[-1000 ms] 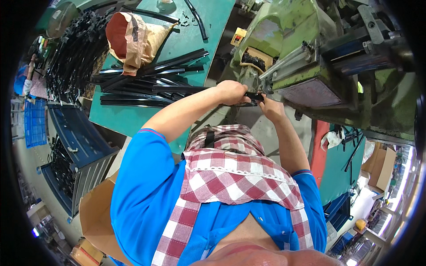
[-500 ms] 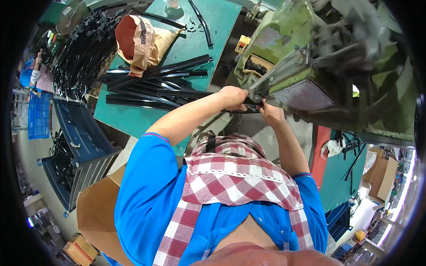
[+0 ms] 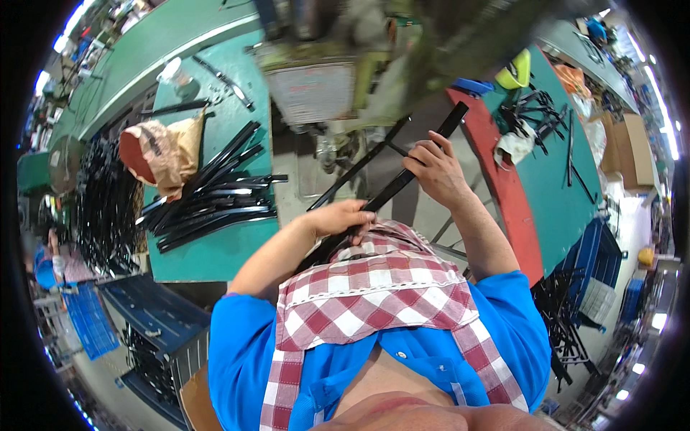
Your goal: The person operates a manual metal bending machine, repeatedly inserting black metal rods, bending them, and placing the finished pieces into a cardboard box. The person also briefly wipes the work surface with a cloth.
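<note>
I hold a long black metal bar assembly (image 3: 402,176) slanting from my lap up toward the right. My left hand (image 3: 343,218) grips its lower end near my checked apron. Higher up, my right hand (image 3: 436,169) is closed around the bar, where a thinner black arm (image 3: 359,167) branches off to the left. A blurred green press machine (image 3: 338,72) stands just beyond the bar.
A pile of black bars (image 3: 212,197) lies on the green table (image 3: 215,251) at my left, beside a brown paper bag (image 3: 162,151). At my right a second green table (image 3: 560,187) carries more black parts (image 3: 535,111). Blue crates (image 3: 154,316) sit at lower left.
Earlier both hands were together at the machine's jaw. They have drawn back toward my body with the black bar, and my view has swung so the machine sits higher and blurred.
</note>
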Tool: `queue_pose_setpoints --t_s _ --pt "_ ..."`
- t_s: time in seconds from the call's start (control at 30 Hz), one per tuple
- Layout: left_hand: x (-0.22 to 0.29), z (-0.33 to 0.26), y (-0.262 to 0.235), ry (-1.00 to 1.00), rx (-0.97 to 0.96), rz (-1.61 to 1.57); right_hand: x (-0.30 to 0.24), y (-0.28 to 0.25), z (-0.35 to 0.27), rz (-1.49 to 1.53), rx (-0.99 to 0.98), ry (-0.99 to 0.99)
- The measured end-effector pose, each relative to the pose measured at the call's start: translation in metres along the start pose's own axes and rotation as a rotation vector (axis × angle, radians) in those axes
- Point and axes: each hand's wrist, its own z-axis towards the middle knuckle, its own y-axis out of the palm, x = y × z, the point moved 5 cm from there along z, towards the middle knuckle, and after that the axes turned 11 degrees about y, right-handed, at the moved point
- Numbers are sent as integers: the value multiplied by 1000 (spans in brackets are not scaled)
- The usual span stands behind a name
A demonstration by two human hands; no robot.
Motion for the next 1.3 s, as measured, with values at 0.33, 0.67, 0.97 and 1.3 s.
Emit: queue_pose_setpoints --t_s 0.33,0.67,0.97,1.3 --pt "12 183 205 218 121 833 151 -154 -196 -349 357 128" --pt "-28 421 386 627 -299 1706 315 -302 -538 -461 121 1162" --pt "-72 515 588 1173 -994 1556 221 -315 -725 1257 1719 934" --pt "-87 484 715 1627 -1076 1024 128 -462 -767 402 2127 854"
